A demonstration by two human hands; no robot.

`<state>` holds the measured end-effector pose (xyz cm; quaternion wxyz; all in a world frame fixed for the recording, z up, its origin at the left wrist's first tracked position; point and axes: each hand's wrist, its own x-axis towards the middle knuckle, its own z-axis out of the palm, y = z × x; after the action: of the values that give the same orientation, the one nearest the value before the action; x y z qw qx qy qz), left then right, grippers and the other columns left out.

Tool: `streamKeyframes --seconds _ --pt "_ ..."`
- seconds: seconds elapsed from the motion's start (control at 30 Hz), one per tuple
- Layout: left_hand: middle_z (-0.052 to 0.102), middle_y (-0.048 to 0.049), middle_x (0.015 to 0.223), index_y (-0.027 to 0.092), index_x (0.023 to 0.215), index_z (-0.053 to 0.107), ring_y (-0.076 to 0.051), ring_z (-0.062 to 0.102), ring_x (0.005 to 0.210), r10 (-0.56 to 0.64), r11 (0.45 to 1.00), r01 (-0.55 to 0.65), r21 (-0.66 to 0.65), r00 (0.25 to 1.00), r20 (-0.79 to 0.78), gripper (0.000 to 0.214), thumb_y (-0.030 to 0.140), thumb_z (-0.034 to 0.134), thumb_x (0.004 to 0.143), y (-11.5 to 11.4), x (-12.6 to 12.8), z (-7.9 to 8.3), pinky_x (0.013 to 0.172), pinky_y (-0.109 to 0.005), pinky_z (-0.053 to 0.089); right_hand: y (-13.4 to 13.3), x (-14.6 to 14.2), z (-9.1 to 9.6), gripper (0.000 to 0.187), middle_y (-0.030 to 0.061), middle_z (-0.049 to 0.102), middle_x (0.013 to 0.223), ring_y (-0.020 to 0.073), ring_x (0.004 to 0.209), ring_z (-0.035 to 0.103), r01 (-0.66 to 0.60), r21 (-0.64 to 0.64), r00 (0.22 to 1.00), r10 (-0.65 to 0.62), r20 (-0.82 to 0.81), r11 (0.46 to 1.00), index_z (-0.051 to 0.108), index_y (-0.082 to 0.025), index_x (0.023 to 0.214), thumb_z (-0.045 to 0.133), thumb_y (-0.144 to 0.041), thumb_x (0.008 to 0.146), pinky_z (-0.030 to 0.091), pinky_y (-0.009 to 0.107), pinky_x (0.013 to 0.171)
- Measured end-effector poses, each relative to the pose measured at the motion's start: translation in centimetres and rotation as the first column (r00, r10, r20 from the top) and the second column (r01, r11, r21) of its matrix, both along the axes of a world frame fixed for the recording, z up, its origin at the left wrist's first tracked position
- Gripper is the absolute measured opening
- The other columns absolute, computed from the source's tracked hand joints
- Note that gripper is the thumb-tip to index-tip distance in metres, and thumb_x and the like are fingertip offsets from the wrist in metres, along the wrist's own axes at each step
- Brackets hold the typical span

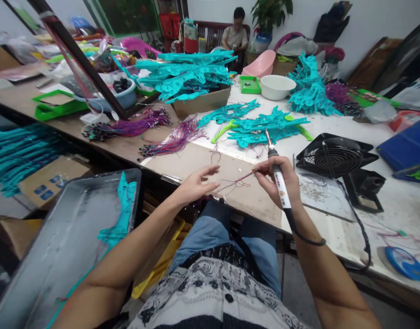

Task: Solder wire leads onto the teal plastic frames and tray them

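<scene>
White-handled soldering iron (pixel 280 185) held in right hand (pixel 292 178), tip pointed up, presumably so thin wires (pixel 243 178) can be pinched alongside; left hand (pixel 198 183) loosely spread, nothing gripped.

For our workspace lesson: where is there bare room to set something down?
Bare board lies between the purple wires and left hand; bare white tabletop between the black stand and blue bin. Teal parts crowd the back.
</scene>
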<state>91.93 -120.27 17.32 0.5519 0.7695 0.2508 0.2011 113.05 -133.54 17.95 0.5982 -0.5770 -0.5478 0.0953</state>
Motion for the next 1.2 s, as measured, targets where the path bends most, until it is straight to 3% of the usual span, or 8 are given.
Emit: streamKeyframes --seconds 0.07,0.17,0.27,0.43,0.6,0.77,0.97,1.2 --pt "0.062 -0.0099 0.133 0.022 0.13 0.061 -0.023 0.058 0.119 0.042 0.991 -0.051 0.123 0.997 0.071 0.054 0.035 0.07 0.078 -0.5 1.1 1.0 0.094 -0.035 0.047 0.4 -0.4 0.3 0.027 -0.0008 0.067 0.087 0.0143 0.077 0.067 -0.025 0.007 1.0 0.025 -0.002 1.0 0.048 -0.025 0.099 0.067 -0.02 0.08 0.055 0.03 0.074" --pt "0.074 -0.0092 0.102 0.015 0.103 0.073 -0.02 0.066 0.095 -0.011 0.991 0.003 0.13 0.998 0.063 0.031 0.033 0.068 0.079 -1.4 3.1 2.5 0.081 -0.03 0.05 1.2 -1.1 0.7 0.027 -0.0009 0.066 0.088 0.0144 0.078 0.067 -0.062 0.031 0.998 0.062 0.004 0.998 0.049 -0.025 0.099 0.068 -0.021 0.081 0.056 0.03 0.074" --pt "0.071 -0.005 0.072 0.012 0.083 0.074 -0.012 0.06 0.064 0.026 0.999 -0.022 -0.036 0.992 0.12 0.021 0.031 0.067 0.078 -1.6 4.5 3.3 0.061 -0.023 0.046 1.7 -1.9 0.7 0.03 0.0007 0.067 0.095 0.0153 0.084 0.068 -0.069 0.085 0.99 0.078 -0.114 0.994 0.048 -0.026 0.101 0.07 -0.024 0.081 0.056 0.032 0.078" --pt "0.068 -0.0031 0.067 0.013 0.076 0.071 -0.008 0.052 0.05 0.252 0.938 -0.166 -0.304 0.929 0.27 0.027 0.039 0.076 0.069 -1.4 5.0 3.3 0.046 -0.02 0.036 1.9 -3.2 -0.6 0.036 0.0007 0.071 0.093 0.0162 0.084 0.07 -0.106 0.064 0.943 0.121 -0.311 0.992 0.047 -0.025 0.099 0.076 -0.03 0.078 0.056 0.032 0.078" --pt "0.067 -0.0027 0.065 0.014 0.07 0.07 -0.008 0.053 0.052 0.359 0.874 -0.2 -0.443 0.88 0.311 0.029 0.039 0.081 0.062 -1.6 5.1 2.8 0.047 -0.02 0.035 2.3 -4.4 -1.4 0.033 -0.0046 0.068 0.08 0.0128 0.073 0.067 -0.016 0.127 0.903 0.069 -0.424 0.992 0.048 -0.026 0.097 0.074 -0.026 0.078 0.055 0.027 0.068" --pt "0.07 -0.0024 0.072 0.015 0.075 0.068 -0.011 0.063 0.065 0.482 0.749 -0.19 -0.635 0.813 0.326 0.036 0.042 0.085 0.057 -1.5 4.8 2.5 0.057 -0.02 0.041 2.7 -4.0 -2.9 0.035 -0.0061 0.069 0.075 0.0115 0.063 0.064 0.025 0.139 0.855 0.051 -0.516 0.99 0.045 -0.026 0.099 0.073 -0.023 0.077 0.049 0.023 0.057" --pt "0.073 -0.0065 0.079 0.013 0.079 0.071 -0.012 0.065 0.065 0.445 0.782 -0.194 -0.593 0.84 0.312 0.038 0.043 0.085 0.059 -1.6 4.5 2.7 0.06 -0.022 0.045 2.0 -3.6 -2.7 0.026 -0.0001 0.072 0.086 0.0165 0.085 0.069 0.154 0.127 0.934 -0.102 -0.341 0.98 0.046 -0.024 0.1 0.066 -0.024 0.083 0.05 0.033 0.079" --pt "0.068 -0.0029 0.069 0.014 0.075 0.072 -0.011 0.061 0.06 0.44 0.838 -0.245 -0.487 0.832 0.339 0.031 0.04 0.081 0.063 -2.7 6.0 2.4 0.053 -0.021 0.045 2.4 -4.7 -0.9 0.027 0.0 0.067 0.092 0.0181 0.088 0.067 0.171 0.179 0.985 -0.173 -0.005 0.969 0.052 -0.026 0.099 0.072 -0.026 0.081 0.052 0.036 0.083"
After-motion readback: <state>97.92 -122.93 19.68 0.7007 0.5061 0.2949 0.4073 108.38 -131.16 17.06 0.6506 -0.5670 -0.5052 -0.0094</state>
